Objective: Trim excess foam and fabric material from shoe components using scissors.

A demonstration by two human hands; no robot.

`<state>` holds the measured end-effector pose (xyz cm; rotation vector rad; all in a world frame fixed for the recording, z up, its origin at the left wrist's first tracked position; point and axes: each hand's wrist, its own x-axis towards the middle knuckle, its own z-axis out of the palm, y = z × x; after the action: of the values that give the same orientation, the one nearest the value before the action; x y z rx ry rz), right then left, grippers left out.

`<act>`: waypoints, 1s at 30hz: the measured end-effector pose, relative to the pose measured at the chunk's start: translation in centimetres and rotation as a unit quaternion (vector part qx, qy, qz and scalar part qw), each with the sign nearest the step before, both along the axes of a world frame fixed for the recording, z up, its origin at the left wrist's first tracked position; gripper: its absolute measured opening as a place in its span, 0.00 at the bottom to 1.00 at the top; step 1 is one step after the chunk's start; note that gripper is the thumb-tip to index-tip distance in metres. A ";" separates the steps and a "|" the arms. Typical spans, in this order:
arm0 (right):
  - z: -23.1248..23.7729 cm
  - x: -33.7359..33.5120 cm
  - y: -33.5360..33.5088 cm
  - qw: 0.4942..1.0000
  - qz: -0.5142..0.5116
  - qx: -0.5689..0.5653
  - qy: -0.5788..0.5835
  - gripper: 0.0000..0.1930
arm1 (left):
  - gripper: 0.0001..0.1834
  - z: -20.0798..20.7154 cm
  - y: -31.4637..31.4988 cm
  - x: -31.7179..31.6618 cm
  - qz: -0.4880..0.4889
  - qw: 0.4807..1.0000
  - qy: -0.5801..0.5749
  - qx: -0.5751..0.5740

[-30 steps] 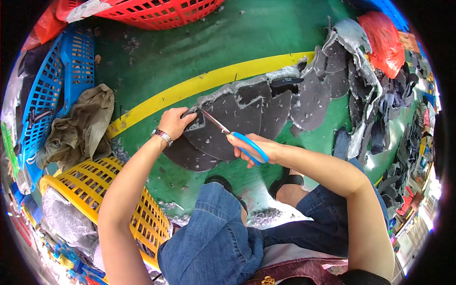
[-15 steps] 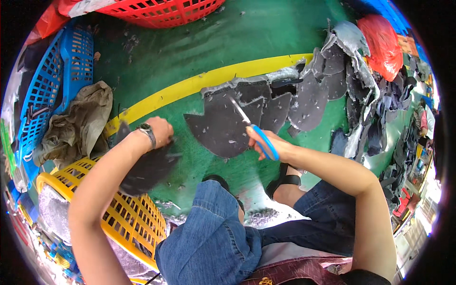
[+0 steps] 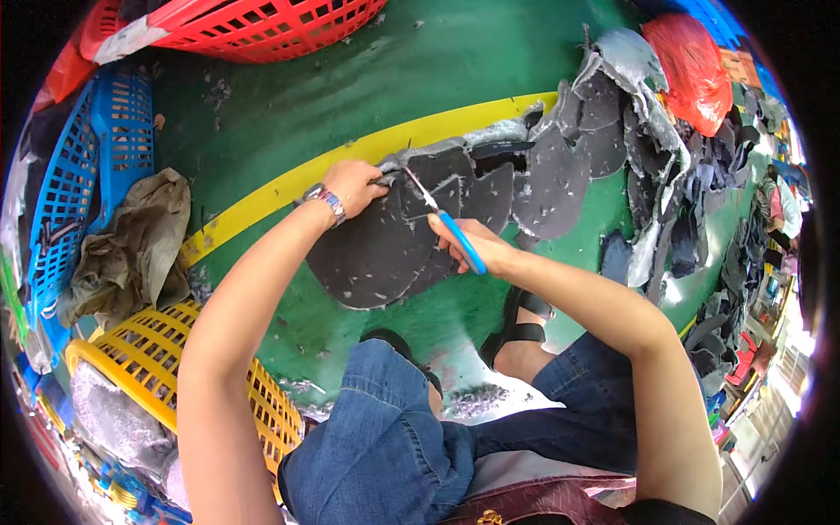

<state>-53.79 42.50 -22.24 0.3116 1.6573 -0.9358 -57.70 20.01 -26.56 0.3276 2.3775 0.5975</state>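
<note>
A strip of dark grey sheet material [image 3: 363,262] with rounded lobes and a frayed, pale fuzzy upper edge lies on the green floor. My left hand [image 3: 353,187], wearing a watch, has its fingers closed on the upper edge of the sheet near its left end. In my right hand [image 3: 479,245] is a pair of scissors [image 3: 461,241] with blue handles. The blades point up and left over the sheet, their tips close to my left fingers. Whether the blades are apart is too small to tell.
A yellow basket [image 3: 162,350] stands at my left knee, with crumpled olive cloth [image 3: 140,232] beyond it. Blue [image 3: 66,179] and red [image 3: 271,31] baskets stand farther off. A red plastic bag [image 3: 691,74] and piled dark scraps [image 3: 691,210] lie to the right.
My left hand has moved from beside the yellow basket, where a blurred dark piece showed below it, right and up to the sheet's edge. The scissor tips have come near that edge.
</note>
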 end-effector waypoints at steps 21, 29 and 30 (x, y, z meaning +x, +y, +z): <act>1.7 0.0 1.5 0.961 0.237 0.038 0.141 0.37 | 0.22 1.4 -2.1 3.2 0.180 0.970 -0.122 0.109; 1.8 -0.4 1.2 0.956 0.242 0.041 0.159 0.32 | 0.19 2.4 -1.9 2.9 0.186 0.965 -0.154 0.100; 2.4 -0.8 1.3 0.962 0.242 0.022 0.127 0.35 | 0.17 2.7 -1.9 2.9 0.190 0.964 -0.166 0.085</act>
<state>-54.62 43.81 -19.81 -0.1913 1.8741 -0.5838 -54.77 18.09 -23.86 -0.1555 2.0749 0.9568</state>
